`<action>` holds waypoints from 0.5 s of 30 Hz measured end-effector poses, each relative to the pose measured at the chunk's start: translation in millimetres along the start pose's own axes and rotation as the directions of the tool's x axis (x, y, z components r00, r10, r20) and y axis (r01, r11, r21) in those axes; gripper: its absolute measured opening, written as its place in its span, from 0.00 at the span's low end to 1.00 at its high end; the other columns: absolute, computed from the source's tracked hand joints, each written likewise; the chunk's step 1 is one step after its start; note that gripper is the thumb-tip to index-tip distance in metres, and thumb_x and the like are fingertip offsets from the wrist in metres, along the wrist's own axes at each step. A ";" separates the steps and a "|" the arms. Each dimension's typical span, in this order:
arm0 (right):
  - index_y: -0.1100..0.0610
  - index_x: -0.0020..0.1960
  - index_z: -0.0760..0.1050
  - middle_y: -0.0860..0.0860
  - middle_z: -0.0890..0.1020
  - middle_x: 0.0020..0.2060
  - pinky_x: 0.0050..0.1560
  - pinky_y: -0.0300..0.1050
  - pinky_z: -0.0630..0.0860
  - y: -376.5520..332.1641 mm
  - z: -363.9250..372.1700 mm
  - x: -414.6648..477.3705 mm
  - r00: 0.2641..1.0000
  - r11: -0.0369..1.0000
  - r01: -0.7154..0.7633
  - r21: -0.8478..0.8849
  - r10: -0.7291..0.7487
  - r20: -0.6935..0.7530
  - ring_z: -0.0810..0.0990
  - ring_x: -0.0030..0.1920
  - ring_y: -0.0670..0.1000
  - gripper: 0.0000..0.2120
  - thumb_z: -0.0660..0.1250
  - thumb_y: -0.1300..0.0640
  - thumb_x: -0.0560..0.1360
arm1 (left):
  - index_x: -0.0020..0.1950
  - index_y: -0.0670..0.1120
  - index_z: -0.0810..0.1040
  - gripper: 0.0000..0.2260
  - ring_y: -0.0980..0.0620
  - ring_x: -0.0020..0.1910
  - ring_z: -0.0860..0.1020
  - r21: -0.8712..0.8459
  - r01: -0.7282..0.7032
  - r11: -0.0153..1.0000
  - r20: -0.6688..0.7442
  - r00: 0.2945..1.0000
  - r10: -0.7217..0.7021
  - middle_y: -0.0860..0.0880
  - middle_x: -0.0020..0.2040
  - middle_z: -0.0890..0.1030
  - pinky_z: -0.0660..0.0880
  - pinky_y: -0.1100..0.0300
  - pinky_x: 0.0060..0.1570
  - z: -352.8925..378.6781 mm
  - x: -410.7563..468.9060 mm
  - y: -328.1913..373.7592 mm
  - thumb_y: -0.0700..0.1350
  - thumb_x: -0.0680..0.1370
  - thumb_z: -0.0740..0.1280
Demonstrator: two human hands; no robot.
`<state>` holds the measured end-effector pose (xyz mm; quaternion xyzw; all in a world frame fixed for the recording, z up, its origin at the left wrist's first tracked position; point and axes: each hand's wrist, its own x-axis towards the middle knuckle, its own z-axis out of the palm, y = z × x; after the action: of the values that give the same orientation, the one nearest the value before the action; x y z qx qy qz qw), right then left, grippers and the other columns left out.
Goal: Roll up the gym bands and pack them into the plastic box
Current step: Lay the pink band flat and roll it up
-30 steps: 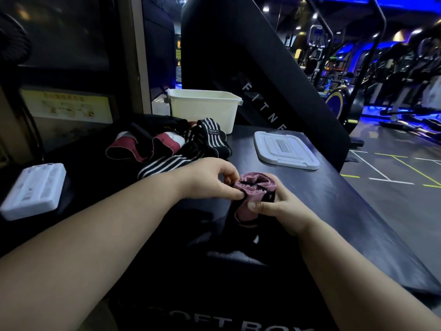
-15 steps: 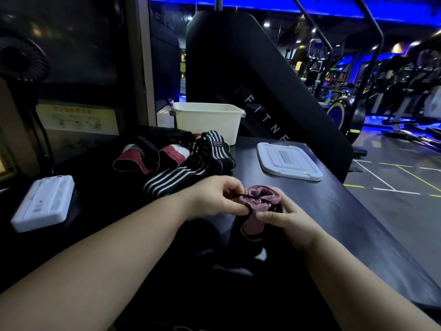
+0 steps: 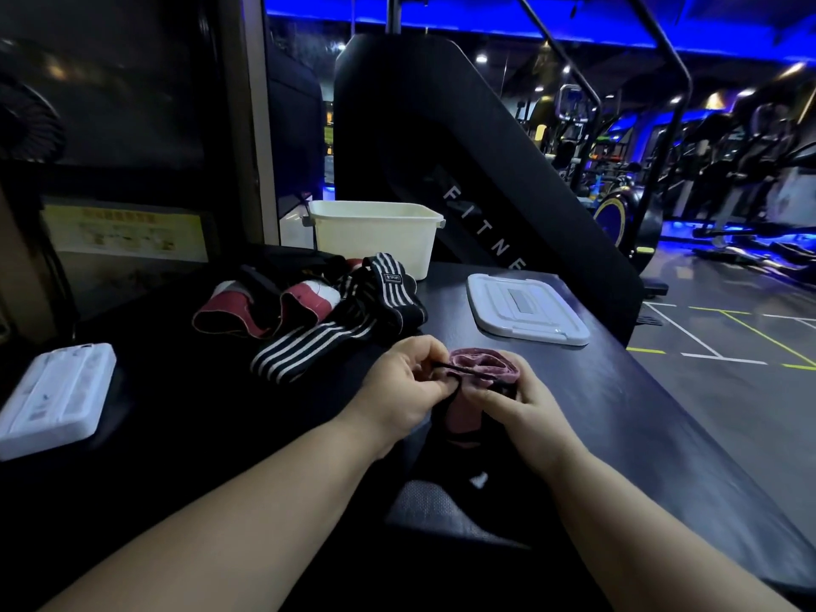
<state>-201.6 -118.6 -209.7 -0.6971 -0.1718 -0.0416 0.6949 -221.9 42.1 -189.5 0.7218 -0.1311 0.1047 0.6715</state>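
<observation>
Near the middle of the dark worktop [image 3: 640,435], your right hand [image 3: 516,404] is gripping the rolled pink fabric gym band [image 3: 481,366], fingers curled round it. Your left hand [image 3: 406,382] is pinching a thin black loop [image 3: 459,370] across its top. You are seemingly securing this roll. Next, it is needing a carry to the open cream plastic box [image 3: 375,234] at the far edge, beyond the black-and-white striped bands [image 3: 335,320] lying unrolled.

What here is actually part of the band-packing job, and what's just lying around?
Part of the job: pink band roll in right hand; thin black cord pinched by left hand; loose striped and red bands; plastic box; white lid.
Lying about: white flat case; yellow notice; gym machines.
</observation>
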 end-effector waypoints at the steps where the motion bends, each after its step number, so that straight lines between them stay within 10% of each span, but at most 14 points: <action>1: 0.52 0.55 0.75 0.48 0.84 0.46 0.47 0.36 0.77 -0.3 0.8 0.0 1.000 1.000 0.007 -0.023 -0.008 -0.020 0.82 0.47 0.43 0.17 0.73 0.66 0.71 | 0.38 0.45 0.73 0.13 0.62 0.31 0.69 0.006 -0.006 1.000 -0.018 1.000 0.006 0.52 0.33 0.72 0.69 0.71 0.36 1.1 1.1 -0.9 0.29 0.74 0.67; 10: 0.48 0.49 0.74 0.44 0.81 0.44 0.39 0.27 0.73 -1.6 6.7 -0.6 0.993 0.994 0.041 -0.105 -0.052 -0.104 0.79 0.38 0.32 0.12 0.72 0.62 0.73 | 0.39 0.50 0.75 0.12 0.52 0.40 0.73 0.109 -0.035 0.993 -0.100 0.994 0.046 0.44 0.44 0.73 0.73 0.65 0.34 4.3 6.7 -8.1 0.33 0.75 0.68; 15: 0.50 0.56 0.75 0.51 0.83 0.50 0.55 0.43 0.77 -1.2 0.0 2.4 0.999 0.999 -0.045 0.022 0.045 0.004 0.81 0.54 0.48 0.17 0.74 0.59 0.69 | 0.42 0.47 0.76 0.09 0.51 0.40 0.73 0.075 -0.026 0.997 -0.089 0.996 0.033 0.43 0.45 0.74 0.73 0.64 0.36 6.0 4.4 -12.6 0.33 0.75 0.69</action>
<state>-199.8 -118.2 -207.9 -0.6931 -0.1577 -0.0229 0.7030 -213.7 36.7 -200.3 0.7386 -0.1073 0.1517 0.6481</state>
